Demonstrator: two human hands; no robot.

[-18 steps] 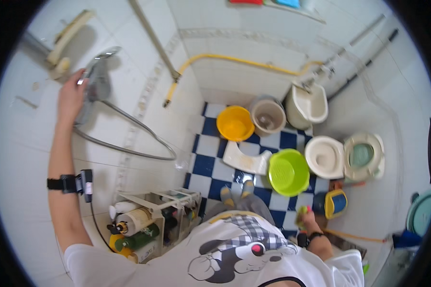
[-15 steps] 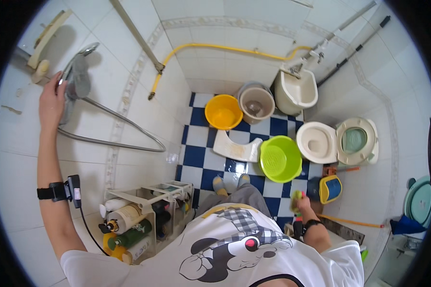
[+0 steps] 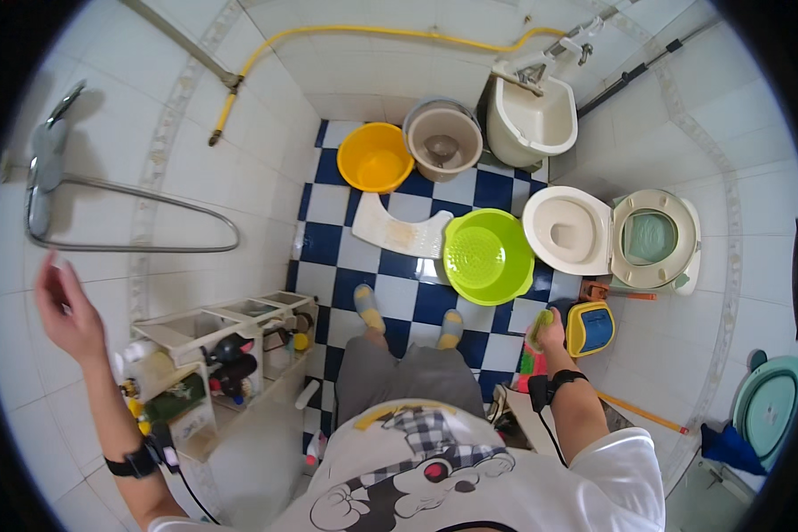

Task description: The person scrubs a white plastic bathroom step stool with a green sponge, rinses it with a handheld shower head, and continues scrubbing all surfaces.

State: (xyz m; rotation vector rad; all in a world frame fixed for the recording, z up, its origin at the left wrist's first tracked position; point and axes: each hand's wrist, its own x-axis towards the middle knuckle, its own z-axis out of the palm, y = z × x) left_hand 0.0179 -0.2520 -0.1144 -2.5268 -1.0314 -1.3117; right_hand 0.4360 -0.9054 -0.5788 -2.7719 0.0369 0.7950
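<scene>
My left hand (image 3: 69, 310) is off the wall with its fingers loosely apart and nothing in them. Just above it, a metal shower hose (image 3: 142, 246) loops below the grey shower mixer (image 3: 44, 168). On the other side, my right hand (image 3: 553, 333) is closed around a green scrubber (image 3: 538, 326), whose exact kind is partly hidden by the fingers. Beneath that hand, a pink and green item (image 3: 529, 362) shows, too small to name. The bright green basin (image 3: 489, 257) stands on the floor to the left of my right hand.
Ahead stand a yellow basin (image 3: 375, 158), a beige bucket (image 3: 443, 142) and a sink (image 3: 534, 115). A white curved stool (image 3: 399, 229) lies by the green basin. A toilet (image 3: 569, 230) and a yellow-blue bin (image 3: 590, 330) are at right, a bottle rack (image 3: 208, 341) at left.
My left hand has let go of the shower mixer and dropped below the hose. My right hand still grips the green scrubber. The whole view has shifted.
</scene>
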